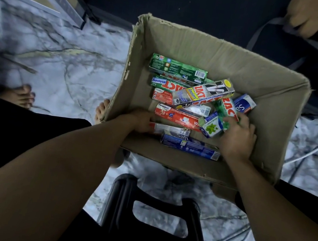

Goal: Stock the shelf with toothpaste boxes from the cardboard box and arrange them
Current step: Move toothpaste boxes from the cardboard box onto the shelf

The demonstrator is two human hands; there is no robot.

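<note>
A big cardboard box (206, 50) sits on the floor (60, 52), and both arms reach down into it. The left grip (141, 120) is closed around one end of a white and red toothpaste box (173, 130), which lies flat near the closest wall. The right grip (237, 139) has its fingers curled over the end of a green toothpaste box (225, 108) with big red letters. That box points away from the grip, toward the far side. A small blue and white box (212, 126) with a leaf on it touches the right grip on its inner side. A dark blue box (189, 146) lies between the two grips, right beside the white and red one. Just past the left grip is a long red box (177, 117). Farther out from both grips, a grey box (201, 94) lies tilted on top of the pile, and a dark green box (177, 68) lies beyond it. A black stool (155, 213) stands below the arms. A bare foot (22, 96) shows out past the left grip.
</note>
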